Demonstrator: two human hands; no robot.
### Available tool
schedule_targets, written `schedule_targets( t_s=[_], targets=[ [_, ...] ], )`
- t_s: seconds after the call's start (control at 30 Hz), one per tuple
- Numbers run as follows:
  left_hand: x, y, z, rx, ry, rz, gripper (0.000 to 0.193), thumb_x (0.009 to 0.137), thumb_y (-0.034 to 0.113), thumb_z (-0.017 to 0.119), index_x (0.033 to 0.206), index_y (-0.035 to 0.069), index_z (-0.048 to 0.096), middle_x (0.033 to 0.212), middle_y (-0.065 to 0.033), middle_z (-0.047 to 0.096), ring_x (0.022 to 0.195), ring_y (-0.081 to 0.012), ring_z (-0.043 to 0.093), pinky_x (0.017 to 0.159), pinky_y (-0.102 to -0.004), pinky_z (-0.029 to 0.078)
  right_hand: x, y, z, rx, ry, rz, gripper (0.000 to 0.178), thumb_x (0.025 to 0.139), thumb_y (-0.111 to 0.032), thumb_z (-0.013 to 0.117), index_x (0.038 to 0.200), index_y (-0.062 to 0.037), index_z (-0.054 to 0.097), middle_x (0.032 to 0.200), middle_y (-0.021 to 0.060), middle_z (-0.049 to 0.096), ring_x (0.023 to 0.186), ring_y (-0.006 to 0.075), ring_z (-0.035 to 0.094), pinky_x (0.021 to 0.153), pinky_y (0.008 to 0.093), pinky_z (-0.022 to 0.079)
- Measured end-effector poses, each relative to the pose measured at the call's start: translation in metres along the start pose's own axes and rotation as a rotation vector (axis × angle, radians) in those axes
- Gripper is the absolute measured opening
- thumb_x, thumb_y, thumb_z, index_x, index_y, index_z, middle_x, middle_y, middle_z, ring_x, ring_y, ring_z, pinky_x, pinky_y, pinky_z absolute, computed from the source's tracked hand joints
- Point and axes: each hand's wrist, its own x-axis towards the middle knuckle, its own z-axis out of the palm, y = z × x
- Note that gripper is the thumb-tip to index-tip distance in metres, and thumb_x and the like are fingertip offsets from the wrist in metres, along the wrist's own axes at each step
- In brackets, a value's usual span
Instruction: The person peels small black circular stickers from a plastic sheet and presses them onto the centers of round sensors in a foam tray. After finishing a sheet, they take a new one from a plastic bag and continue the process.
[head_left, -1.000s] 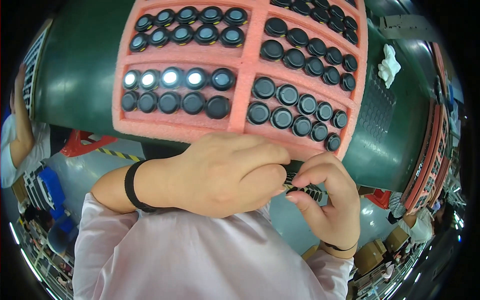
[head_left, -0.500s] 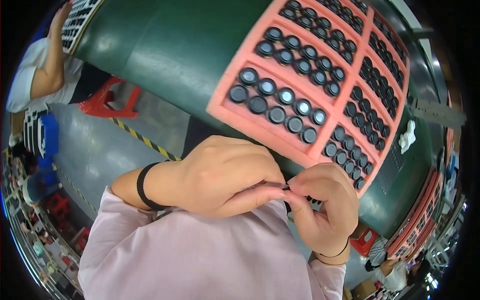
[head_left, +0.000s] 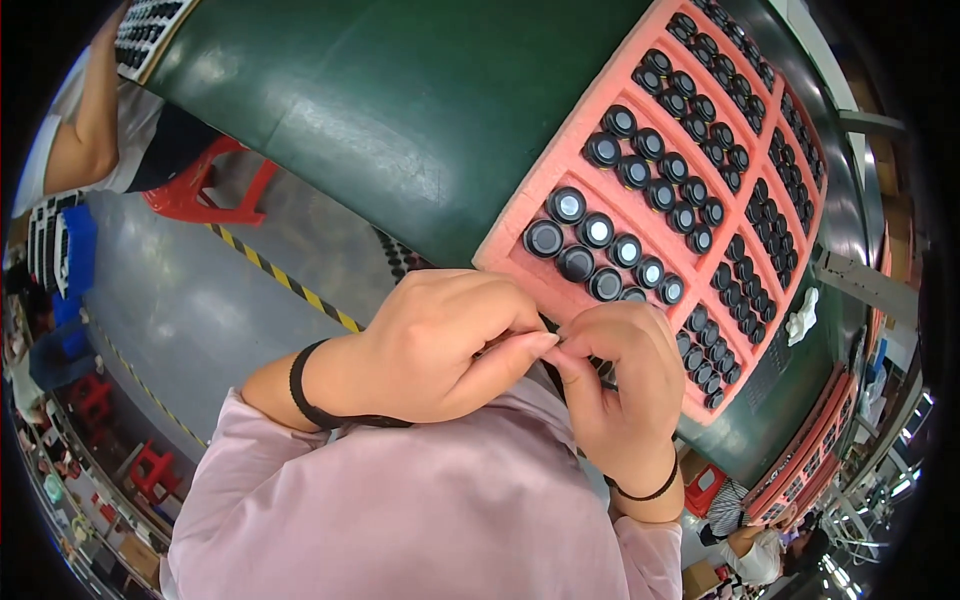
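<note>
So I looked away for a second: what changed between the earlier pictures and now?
The view swung left, so the pink foam tray of black round caps slid to the upper right. The left hand and right hand stayed pinched together at the tray's near edge; whatever they hold is hidden.

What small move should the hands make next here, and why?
Probably ease the fingertips apart over the pink foam tray: left hand and right hand pinch together at its near edge, hiding whatever they hold.
</note>
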Motion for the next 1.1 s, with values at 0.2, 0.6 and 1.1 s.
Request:
schedule_targets(
  t_s=[0.2,0.6,1.1],
  targets=[
    [0.004,-0.013,0.005,-0.053,0.05,-0.012,0.007,0.087,0.001,0.069,0.085,0.0,0.063,0.074,-0.0102,0.065,0.057,-0.0224,0.06,0.051,-0.0323,0.045,0.002,0.005,0.006,0.007,0.002,0.046,0.025,0.073,-0.002,0.08,0.092,-0.0049,0.063,0.085,0.0075,0.066,0.076,0.028,0.061,0.068,0.0383,0.044],
    [0.007,-0.023,0.004,-0.018,0.03,-0.189,0.012,0.085,0.01,0.074,0.084,0.003,0.064,0.072,-0.0117,0.063,0.061,-0.0293,0.061,0.054,-0.039,0.047,0.03,0.003,-0.021,-0.127,-0.298,0.01,0.023,0.075,0.001,0.076,0.093,-0.0035,0.062,0.092,0.0105,0.058,0.084,0.0285,0.056,0.075,0.0378,0.044],
    [0.01,-0.045,0.014,0.453,-0.058,0.194,0.029,0.071,0.032,0.074,0.075,0.008,0.058,0.122,-0.0109,0.066,0.119,-0.0338,0.059,0.104,-0.0599,0.042,0.07,0.06,-0.004,0.078,-0.301,0.462,0.007,0.093,0.001,0.065,0.091,0.0006,0.059,0.089,0.0017,0.048,0.076,0.0077,0.048,0.068,0.0216,0.041]
  ],
)
